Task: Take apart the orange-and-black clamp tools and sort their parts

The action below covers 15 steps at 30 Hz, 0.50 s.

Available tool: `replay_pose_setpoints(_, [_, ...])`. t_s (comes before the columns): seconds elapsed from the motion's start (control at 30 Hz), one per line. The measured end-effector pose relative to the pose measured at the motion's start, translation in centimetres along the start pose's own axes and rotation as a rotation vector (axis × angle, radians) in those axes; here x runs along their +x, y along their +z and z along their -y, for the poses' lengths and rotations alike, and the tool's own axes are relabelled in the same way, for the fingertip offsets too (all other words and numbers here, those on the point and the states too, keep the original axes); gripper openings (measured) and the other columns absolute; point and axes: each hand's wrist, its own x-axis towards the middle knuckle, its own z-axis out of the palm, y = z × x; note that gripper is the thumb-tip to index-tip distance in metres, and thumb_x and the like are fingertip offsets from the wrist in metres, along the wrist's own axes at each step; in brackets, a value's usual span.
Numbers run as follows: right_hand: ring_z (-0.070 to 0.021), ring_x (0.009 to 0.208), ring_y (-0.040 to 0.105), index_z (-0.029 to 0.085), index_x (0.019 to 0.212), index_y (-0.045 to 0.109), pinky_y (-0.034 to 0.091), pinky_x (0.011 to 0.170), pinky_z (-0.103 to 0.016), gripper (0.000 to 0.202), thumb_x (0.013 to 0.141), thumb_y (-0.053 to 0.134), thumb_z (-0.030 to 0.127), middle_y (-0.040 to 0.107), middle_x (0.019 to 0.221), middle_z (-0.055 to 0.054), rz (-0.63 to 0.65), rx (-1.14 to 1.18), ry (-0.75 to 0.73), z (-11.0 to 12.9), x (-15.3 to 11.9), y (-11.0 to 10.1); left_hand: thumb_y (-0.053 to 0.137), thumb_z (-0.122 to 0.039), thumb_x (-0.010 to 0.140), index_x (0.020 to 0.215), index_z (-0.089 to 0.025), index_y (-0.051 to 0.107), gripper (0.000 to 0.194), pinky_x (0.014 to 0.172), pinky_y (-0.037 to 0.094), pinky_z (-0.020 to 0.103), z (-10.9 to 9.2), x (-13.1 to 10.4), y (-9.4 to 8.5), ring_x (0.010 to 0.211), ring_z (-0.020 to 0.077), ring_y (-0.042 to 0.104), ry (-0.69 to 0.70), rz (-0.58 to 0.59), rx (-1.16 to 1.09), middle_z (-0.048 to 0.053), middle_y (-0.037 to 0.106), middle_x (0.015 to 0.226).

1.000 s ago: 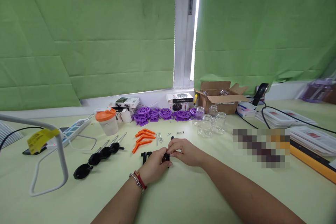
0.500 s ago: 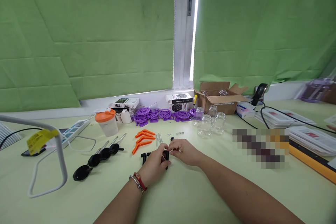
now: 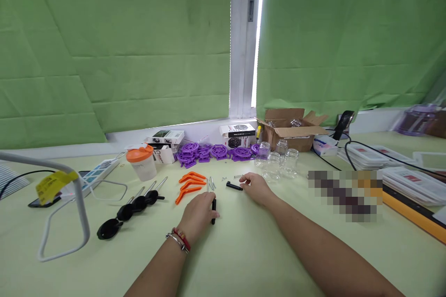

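My left hand (image 3: 198, 213), with bracelets at the wrist, is closed round a black part (image 3: 213, 211) low over the pale green table (image 3: 223, 260). Its thumb and fingers hide some of that part. To the right, the fingertips of my right hand (image 3: 256, 188) are at the end of a small black rod (image 3: 234, 186) that lies on the table; they are pressed together there. A spring (image 3: 239, 177) lies just behind the rod. Metal pins (image 3: 211, 184) and orange curved pieces (image 3: 190, 189) sit behind and left of my left hand.
Purple wheel-shaped parts (image 3: 219, 151) line the back. Glass jars (image 3: 272, 167) and a cardboard box (image 3: 296, 134) stand back right. Black knobs with metal rods (image 3: 125, 212), an orange-lidded cup (image 3: 142, 162) and a grey bent frame (image 3: 81, 213) are at left.
My hands have moved apart. My right hand went right, off the black part in my left hand, to the small rod. My left hand shifted slightly left.
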Motion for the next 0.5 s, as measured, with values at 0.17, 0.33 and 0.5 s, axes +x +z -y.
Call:
replay_pose_setpoints(0.17, [-0.0186,0.082,0.057,0.018,0.092,0.069,0.044,0.075,-0.030,0.021,0.072,0.062,0.024,0.064,0.094,-0.007,0.057,-0.067,-0.076,0.2,-0.3,0.3,0.065,-0.034,0.072,0.087,-0.020,0.063,0.020,0.077,0.036,0.035,0.9,0.1,-0.8,0.090,0.0260,0.052,0.036,-0.037,0.092,0.006,0.061,0.088])
replay_pose_setpoints(0.33, [-0.0182,0.079,0.056,0.017,0.088,0.071,0.042,0.073,-0.030,0.018,0.074,0.060,0.021,0.063,0.093,-0.008,0.092,-0.198,-0.163,0.4,-0.4,0.3,0.070,-0.034,0.066,0.087,-0.022,0.066,0.024,0.079,0.037,0.036,2.2,0.1,-1.2,0.093,0.0267,0.052,0.031,-0.051,0.090,0.006,0.061,0.093])
replay_pose_setpoints(0.5, [-0.0188,0.078,0.056,0.018,0.081,0.070,0.041,0.071,-0.031,0.014,0.075,0.058,0.020,0.063,0.090,-0.007,0.087,-0.215,-0.166,0.3,-0.4,0.3,0.071,-0.034,0.065,0.088,-0.022,0.069,0.026,0.080,0.038,0.038,3.0,0.0,-1.7,0.093,0.0278,0.053,0.021,-0.046,0.106,0.007,0.063,0.093])
